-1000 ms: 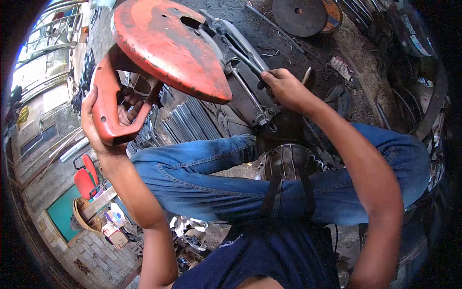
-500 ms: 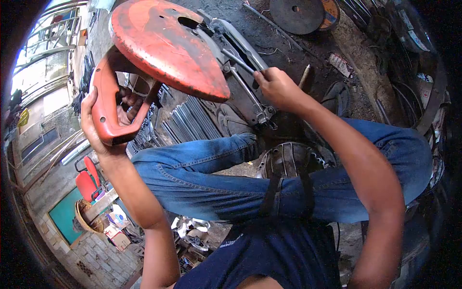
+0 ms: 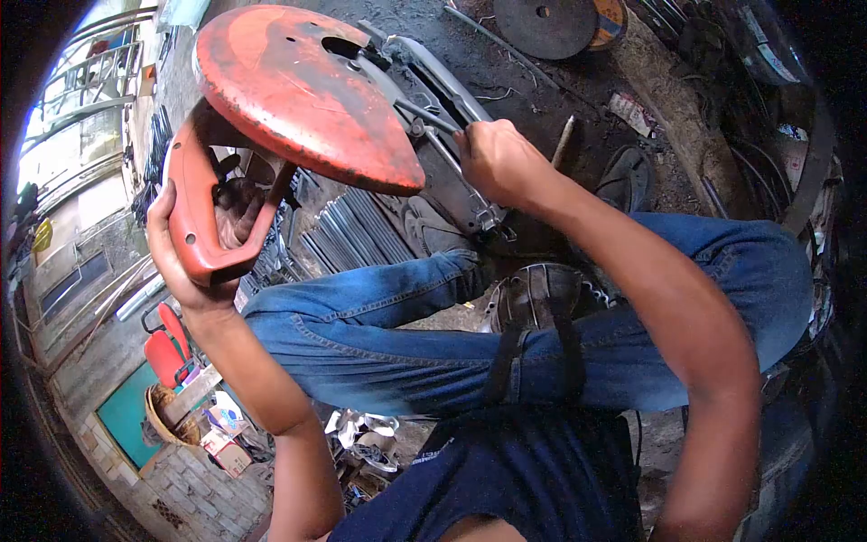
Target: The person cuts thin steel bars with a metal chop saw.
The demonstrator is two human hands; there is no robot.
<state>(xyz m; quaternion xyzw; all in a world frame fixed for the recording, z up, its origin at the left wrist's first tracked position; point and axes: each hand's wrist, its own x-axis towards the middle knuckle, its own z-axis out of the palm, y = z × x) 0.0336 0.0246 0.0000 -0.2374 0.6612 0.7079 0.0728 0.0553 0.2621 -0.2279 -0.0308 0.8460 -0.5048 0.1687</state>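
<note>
A worn orange blade guard [image 3: 307, 104] with a dark opening tops what looks like a cut-off saw, tilted at the upper left. My left hand [image 3: 206, 296] wraps round the saw's orange loop handle [image 3: 191, 210], its fingers partly inside the loop. Across from it, my right hand [image 3: 508, 163] is closed on the near end of a thin dark metal rod [image 3: 426, 114], which runs towards the guard's opening. Whether the rod's far end is a wrench head is hidden. Beside the rod lie a grey metal arm [image 3: 442, 74] and a shiny screw shaft [image 3: 456, 164].
Round cutting discs [image 3: 545, 29] lie on the dirt floor at the top. Bundled steel bars [image 3: 357, 233] are left of my shoe [image 3: 438, 226]. A thin pointed rod [image 3: 564, 143] stands near my other foot. A red chair [image 3: 166, 352] is further off at left.
My right hand has shifted slightly left and turned a little, still closed on the rod. My left hand keeps its grip on the handle. The whole view has moved slightly.
</note>
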